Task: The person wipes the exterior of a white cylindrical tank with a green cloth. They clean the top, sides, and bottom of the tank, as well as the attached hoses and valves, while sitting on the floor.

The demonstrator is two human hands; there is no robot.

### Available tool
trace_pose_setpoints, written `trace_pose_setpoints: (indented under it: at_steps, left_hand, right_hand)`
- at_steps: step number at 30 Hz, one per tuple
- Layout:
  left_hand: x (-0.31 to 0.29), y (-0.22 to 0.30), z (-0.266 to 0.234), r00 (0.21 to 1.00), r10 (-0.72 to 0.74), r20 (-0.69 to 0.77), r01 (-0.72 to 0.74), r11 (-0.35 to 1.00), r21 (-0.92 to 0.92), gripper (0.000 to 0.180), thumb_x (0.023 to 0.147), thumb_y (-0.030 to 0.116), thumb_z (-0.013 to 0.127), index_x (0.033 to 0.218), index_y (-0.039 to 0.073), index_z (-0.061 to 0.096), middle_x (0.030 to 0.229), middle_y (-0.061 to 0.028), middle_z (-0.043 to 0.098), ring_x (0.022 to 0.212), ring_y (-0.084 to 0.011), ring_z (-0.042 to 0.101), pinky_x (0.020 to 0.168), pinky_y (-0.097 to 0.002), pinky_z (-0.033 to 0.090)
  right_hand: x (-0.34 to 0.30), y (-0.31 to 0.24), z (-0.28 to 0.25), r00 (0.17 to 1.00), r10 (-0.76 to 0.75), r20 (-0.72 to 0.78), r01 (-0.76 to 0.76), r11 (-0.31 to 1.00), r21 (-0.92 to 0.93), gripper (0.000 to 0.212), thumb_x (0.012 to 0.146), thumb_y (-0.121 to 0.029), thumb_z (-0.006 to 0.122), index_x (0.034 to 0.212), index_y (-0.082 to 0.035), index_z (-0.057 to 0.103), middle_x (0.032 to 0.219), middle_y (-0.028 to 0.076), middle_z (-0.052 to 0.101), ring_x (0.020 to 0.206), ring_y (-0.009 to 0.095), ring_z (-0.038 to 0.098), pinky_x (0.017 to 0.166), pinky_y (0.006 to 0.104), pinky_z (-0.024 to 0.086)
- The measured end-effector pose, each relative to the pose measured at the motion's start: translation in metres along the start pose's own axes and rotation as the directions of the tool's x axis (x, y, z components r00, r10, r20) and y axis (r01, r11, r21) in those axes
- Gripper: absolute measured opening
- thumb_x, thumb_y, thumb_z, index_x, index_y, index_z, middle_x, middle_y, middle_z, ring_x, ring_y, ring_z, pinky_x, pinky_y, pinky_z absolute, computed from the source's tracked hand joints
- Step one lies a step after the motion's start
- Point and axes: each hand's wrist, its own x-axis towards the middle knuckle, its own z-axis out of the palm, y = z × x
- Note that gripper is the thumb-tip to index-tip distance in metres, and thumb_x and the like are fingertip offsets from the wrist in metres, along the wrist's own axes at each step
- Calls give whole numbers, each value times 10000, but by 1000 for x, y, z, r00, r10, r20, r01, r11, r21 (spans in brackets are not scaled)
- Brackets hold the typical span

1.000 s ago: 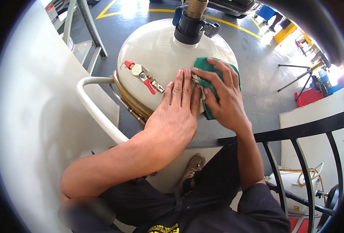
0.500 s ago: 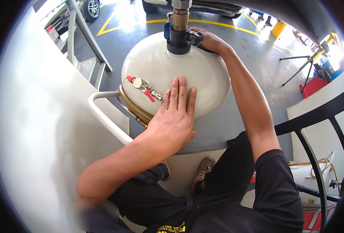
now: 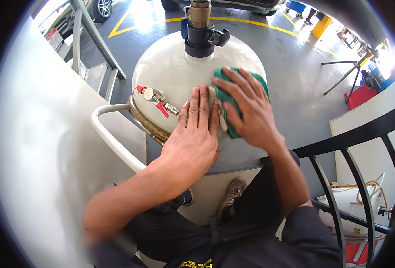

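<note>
A large white domed tank (image 3: 166,60) stands in front of me. My left hand (image 3: 191,138) lies flat on its near side, fingers stretched out. Just right of it, my right hand (image 3: 254,114) presses a green cloth (image 3: 233,129) against the dome, fingers bent over the fabric. A pale strip shows along the cloth's left edge; whether it belongs to the cloth I cannot tell. A black valve (image 3: 199,42) with a side knob rises from the tank's top. Left of my fingers sits a small metal valve (image 3: 152,95) with a red lever.
A braided hose (image 3: 150,125) hangs by a white tubular handle (image 3: 100,123) at the tank's left. Black curved railing (image 3: 362,134) runs along the right. A metal ladder-like frame (image 3: 95,35) stands at far left, a tripod (image 3: 353,73) at right, and a parked car (image 3: 237,6) beyond.
My right hand has come from behind the black valve toward me, and the green cloth now shows under it. My left hand stays flat on the tank; the view has shifted slightly.
</note>
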Motion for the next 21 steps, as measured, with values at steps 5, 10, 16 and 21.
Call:
trace_pose_setpoints:
  at_steps: [5, 10, 16, 21]
  left_hand:
    - [4, 2, 3, 1000, -14, -24, 13, 999, -49, 1051, 1044, 399, 732, 1699, -196, 165, 1750, -503, 75, 1681, -595, 116, 1367, -604, 229]
    - [7, 2, -4, 999, -35, 34, 37, 998, -45, 1093, 1032, 424, 759, 1703, -189, 151, 1751, -501, 56, 1678, -601, 114, 1358, -609, 249]
    - [6, 0, -8, 998, -11, 54, 13, 999, -41, 1045, 1061, 424, 715, 1697, -198, 167, 1745, -511, 69, 1676, -605, 121, 1361, -610, 243]
    - [2, 0, -10, 998, -28, 55, 31, 999, -43, 1073, 1050, 435, 734, 1692, -202, 156, 1747, -500, 79, 1675, -606, 112, 1351, -616, 259]
  right_hand:
    - [73, 96, 32, 999, 48, 23, -49, 998, 45, 521, 1147, -423, 516, 1605, -190, 600, 1664, 131, 570, 1573, 367, 471, 1323, 498, 339]
    - [148, 150, 52, 926, 281, 254, -339, 912, 230, 551, 1197, -412, 440, 1631, -92, 551, 1708, 159, 525, 1577, 378, 461, 1335, 440, 318]
    - [96, 122, 48, 973, 222, 66, -226, 972, 61, 517, 1177, -409, 462, 1617, -166, 585, 1722, 132, 513, 1597, 372, 446, 1338, 460, 316]
    - [4, 13, 16, 991, 38, -131, -34, 999, 34, 495, 1072, -313, 642, 1560, -230, 653, 1657, 120, 581, 1566, 452, 462, 1309, 569, 351]
